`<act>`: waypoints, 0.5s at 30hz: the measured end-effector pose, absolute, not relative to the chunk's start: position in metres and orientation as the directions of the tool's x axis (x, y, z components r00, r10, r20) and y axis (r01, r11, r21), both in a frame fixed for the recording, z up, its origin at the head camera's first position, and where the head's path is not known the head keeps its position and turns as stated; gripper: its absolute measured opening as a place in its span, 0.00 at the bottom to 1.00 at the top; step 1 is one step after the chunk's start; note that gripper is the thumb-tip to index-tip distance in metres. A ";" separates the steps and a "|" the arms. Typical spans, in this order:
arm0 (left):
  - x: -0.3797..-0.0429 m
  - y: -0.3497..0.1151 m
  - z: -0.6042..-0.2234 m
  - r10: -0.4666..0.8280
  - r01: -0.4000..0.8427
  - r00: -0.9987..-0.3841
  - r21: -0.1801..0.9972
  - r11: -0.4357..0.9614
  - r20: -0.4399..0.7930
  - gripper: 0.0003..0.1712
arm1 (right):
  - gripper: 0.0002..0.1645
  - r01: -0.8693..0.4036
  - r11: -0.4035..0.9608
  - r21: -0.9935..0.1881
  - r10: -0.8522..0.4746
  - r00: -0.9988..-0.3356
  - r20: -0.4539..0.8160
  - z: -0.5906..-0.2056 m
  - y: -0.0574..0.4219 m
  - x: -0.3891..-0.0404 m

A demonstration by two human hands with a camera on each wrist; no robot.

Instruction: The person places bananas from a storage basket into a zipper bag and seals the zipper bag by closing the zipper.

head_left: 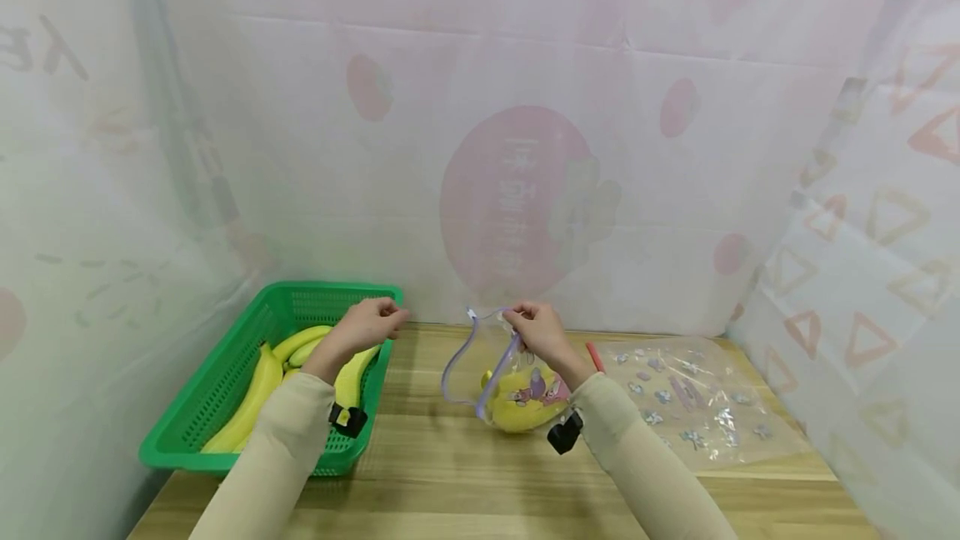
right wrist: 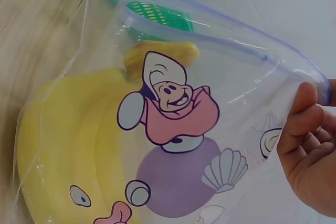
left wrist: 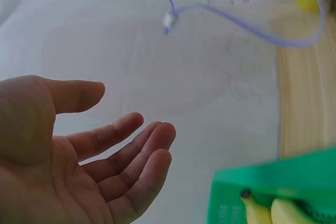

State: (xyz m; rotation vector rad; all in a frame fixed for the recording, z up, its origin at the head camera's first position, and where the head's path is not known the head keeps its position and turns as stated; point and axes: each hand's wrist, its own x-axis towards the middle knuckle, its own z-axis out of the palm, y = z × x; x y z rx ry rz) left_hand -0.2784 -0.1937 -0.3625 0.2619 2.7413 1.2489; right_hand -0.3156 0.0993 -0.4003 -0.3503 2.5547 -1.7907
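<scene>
A clear zip bag with a purple edge [head_left: 448, 373] and cartoon prints stands on the table, its mouth spread apart. Inside it lies a bunch of bananas [head_left: 516, 419], whose stem end [right wrist: 163, 53] shows through the plastic in the right wrist view. My right hand [head_left: 542, 330] pinches the bag's rim near the zip. My left hand [left wrist: 105, 150] is held in the air with its fingers loosely bent and nothing in them. In the head view it hovers over the right side of a green basket [head_left: 217, 357], apart from the bag.
Several yellow bananas [head_left: 258, 398] lie in the basket at the left. To the right, flat printed clear plastic [head_left: 701, 382] covers part of the wooden table, with a red strip [head_left: 595, 357] at its near-left corner. Printed curtains enclose the back and sides.
</scene>
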 end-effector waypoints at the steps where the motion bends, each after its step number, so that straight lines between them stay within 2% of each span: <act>1: -0.281 -0.198 -0.365 0.196 0.100 -0.980 0.740 0.665 -0.043 0.20 | 0.14 -0.183 0.323 -0.929 -0.182 -0.975 0.128 -0.400 0.100 -0.316; 12: -0.306 -0.234 -0.399 0.119 -0.040 -0.965 0.577 0.816 -0.235 0.14 | 0.16 -0.200 0.290 -0.936 -0.185 -0.971 0.151 -0.401 0.106 -0.315; 15: -0.311 -0.239 -0.407 0.087 -0.066 -0.958 0.504 0.861 -0.274 0.19 | 0.17 -0.204 0.271 -0.941 -0.195 -0.969 0.154 -0.400 0.109 -0.314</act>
